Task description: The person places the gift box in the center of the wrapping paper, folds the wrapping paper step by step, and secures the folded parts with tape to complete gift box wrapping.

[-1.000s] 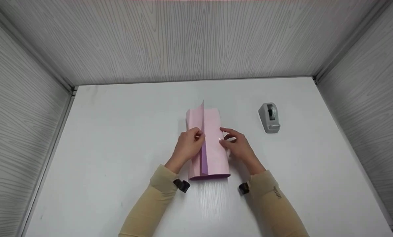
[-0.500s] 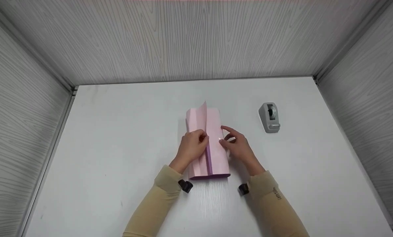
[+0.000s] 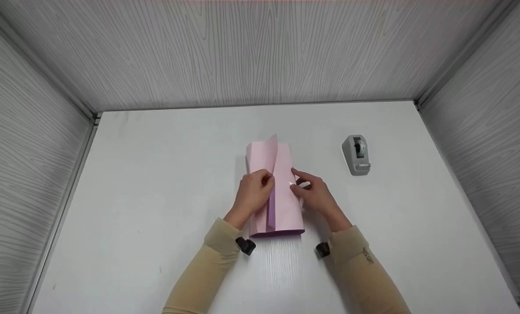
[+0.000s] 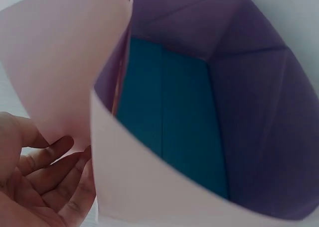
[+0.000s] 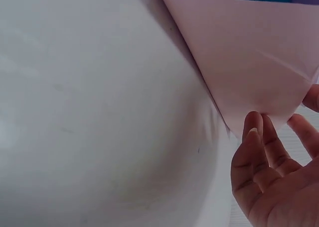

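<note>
Sheet paper [image 3: 285, 209], pink outside and purple inside, wraps loosely around a flat blue box [image 4: 187, 122], visible through the open near end in the left wrist view. One long edge of the paper stands up as a flap [image 3: 268, 155] along the middle. My left hand [image 3: 253, 191] pinches this flap between thumb and fingers. At the right side of the wrap, my right hand [image 3: 315, 194] has thumb and a fingertip together, with a small shiny bit of what looks like clear tape [image 3: 290, 184] at the thumb tip. Its index finger touches the paper's right edge.
A grey tape dispenser [image 3: 356, 155] stands on the white table [image 3: 164, 174], right of and beyond the wrap. Grey wood-grain panels [image 3: 251, 52] enclose the table at the back and both sides.
My left hand has shifted slightly right with the flap, which leaned further over the wrap and then eased back a little at its near end. My right hand stays put.
</note>
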### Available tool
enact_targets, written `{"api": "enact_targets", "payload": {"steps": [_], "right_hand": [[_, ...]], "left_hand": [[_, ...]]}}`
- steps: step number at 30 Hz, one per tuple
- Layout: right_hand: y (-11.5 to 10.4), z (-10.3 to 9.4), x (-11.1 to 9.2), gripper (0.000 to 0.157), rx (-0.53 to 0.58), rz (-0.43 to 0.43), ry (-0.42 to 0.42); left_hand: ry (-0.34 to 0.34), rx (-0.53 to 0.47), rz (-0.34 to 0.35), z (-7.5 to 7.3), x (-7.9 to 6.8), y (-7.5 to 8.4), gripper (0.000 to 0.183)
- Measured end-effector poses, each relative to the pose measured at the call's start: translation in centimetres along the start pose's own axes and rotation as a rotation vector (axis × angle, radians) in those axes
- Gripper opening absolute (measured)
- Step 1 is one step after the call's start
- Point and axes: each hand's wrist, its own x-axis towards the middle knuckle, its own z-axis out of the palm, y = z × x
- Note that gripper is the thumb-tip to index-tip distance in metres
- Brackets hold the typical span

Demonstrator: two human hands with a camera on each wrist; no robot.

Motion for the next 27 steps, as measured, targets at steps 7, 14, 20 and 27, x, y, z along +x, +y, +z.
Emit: {"api": "enact_targets", "payload": {"steps": [7,14,20,27], "right_hand": [[-0.15,0.00,0.00,0.052,0.019,0.007,-0.010],[-0.23,0.25,-0.05,0.052,0.032,-0.006,0.012],[0.00,0.38,-0.22,0.050,0.082,-0.022,0.002],[-0.22,0.36,-0.68,0.038,0.083,-0.017,0.047]], "left_hand": [[0.029,-0.007,0.003,0.13,0.04,0.04,0.015],[0.016,0.052,-0.020,0.38,-0.06,0.19,0.016],[-0.045,0.149,-0.018,0.59,-0.32,0.44,0.025],[-0.056,0.213,0.075,0.69,-0.47,0.11,0.019]]}}
